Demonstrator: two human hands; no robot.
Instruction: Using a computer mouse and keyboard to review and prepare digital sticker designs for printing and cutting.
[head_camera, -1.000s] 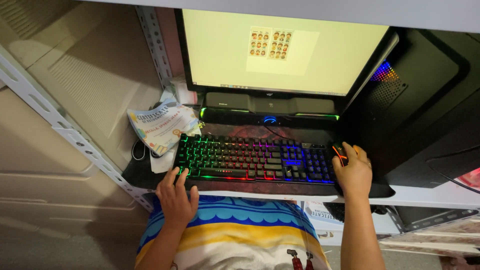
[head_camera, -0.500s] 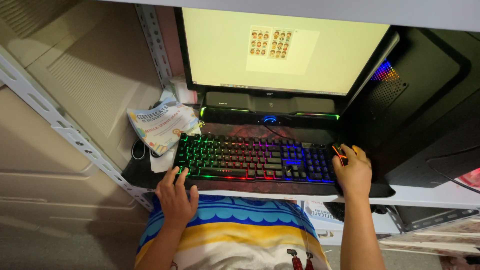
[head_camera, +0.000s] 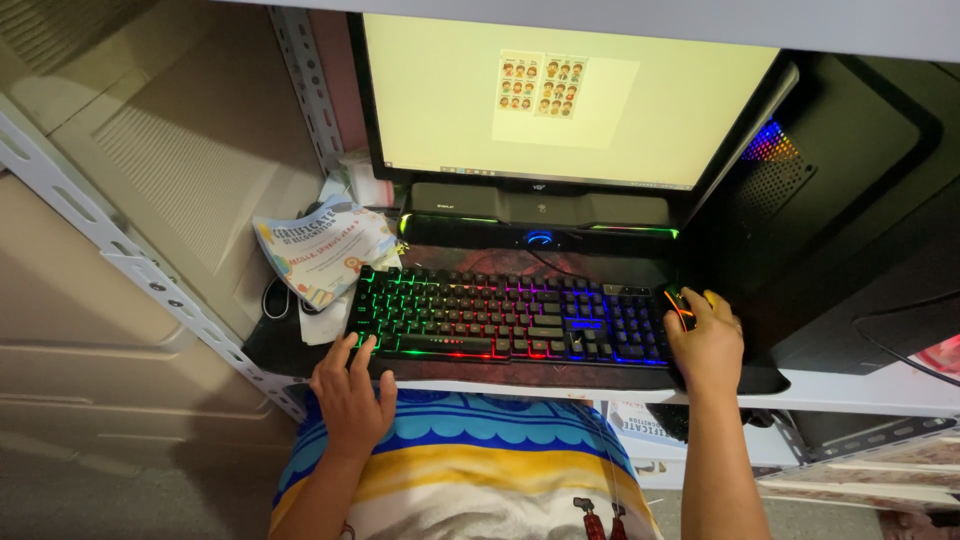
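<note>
So this is a cramped desk nook tucked inside a pale metal slotted-angle shelving frame (head_camera: 120, 265), with a dark desk surface (head_camera: 290, 350) under everything. A flat black-framed monitor (head_camera: 560, 95) fills the 12 o'clock spot, showing a pale yellow screen with a small grid of little cartoon faces. Right under it sits a long black soundbar with thin glowing strips (head_camera: 540, 208). A big black computer tower with rainbow light behind its mesh (head_camera: 850, 200) crowds the 3 o'clock side. At 9 o'clock there's a curled glossy paper certificate with a colourful border (head_camera: 320, 250), leaning against the black rainbow-backlit keyboard (head_camera: 510, 318).

The left hand (head_camera: 352, 400) rests at the keyboard's near left corner, fingers loosely spread, tips touching the edge. The right hand (head_camera: 708, 345) is curled down over a black mouse with an orange glow (head_camera: 680, 303), just beside the keyboard's right end, cupping it
</note>
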